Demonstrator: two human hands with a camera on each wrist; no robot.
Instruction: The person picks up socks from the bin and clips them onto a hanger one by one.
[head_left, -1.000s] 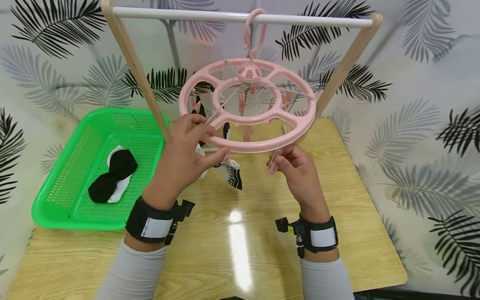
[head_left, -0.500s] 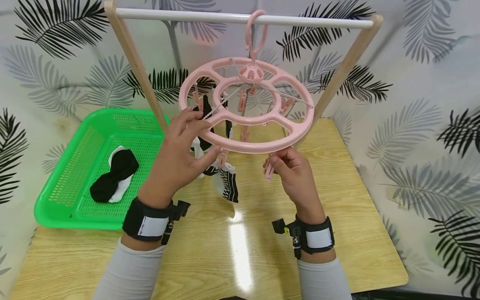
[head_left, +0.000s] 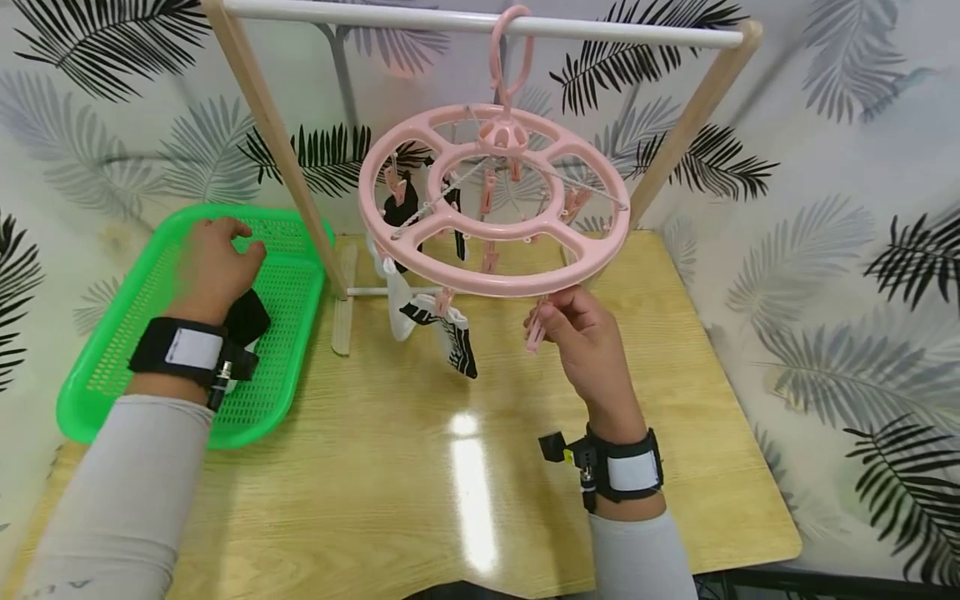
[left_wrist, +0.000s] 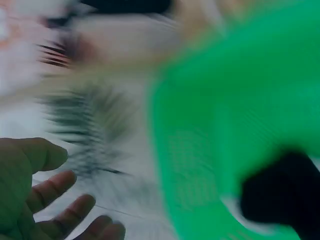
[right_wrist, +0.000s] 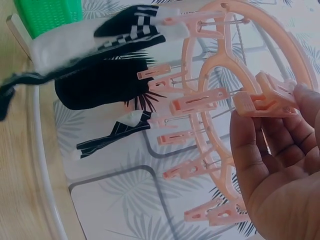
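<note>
My left hand [head_left: 212,271] is over the green basket [head_left: 75,412], its fingers loosely bent and holding nothing. Below it, partly hidden by the wrist, lies a black sock [head_left: 249,318] with white fabric under it; both also show blurred in the left wrist view. My right hand [head_left: 588,346] pinches a pink clothespin [right_wrist: 267,102] under the front rim of a round pink drying hanger [head_left: 510,286]. In the right wrist view, thumb and fingers press its handle ends. Patterned black-and-white socks [head_left: 456,340] and a white one [head_left: 399,304] hang from other clothespins on the hanger's left side.
The hanger hooks over a white bar [head_left: 360,13] between wooden posts [head_left: 273,125]. Several bare clothespins [right_wrist: 200,101] dangle from the ring. The rack stands on a wooden table [head_left: 360,467], against a leaf-patterned backdrop [head_left: 847,275].
My left hand has let go of the hanger's rim and swung left over the basket. My right hand keeps its pinch on the clothespin. The hanging socks have swayed slightly.
</note>
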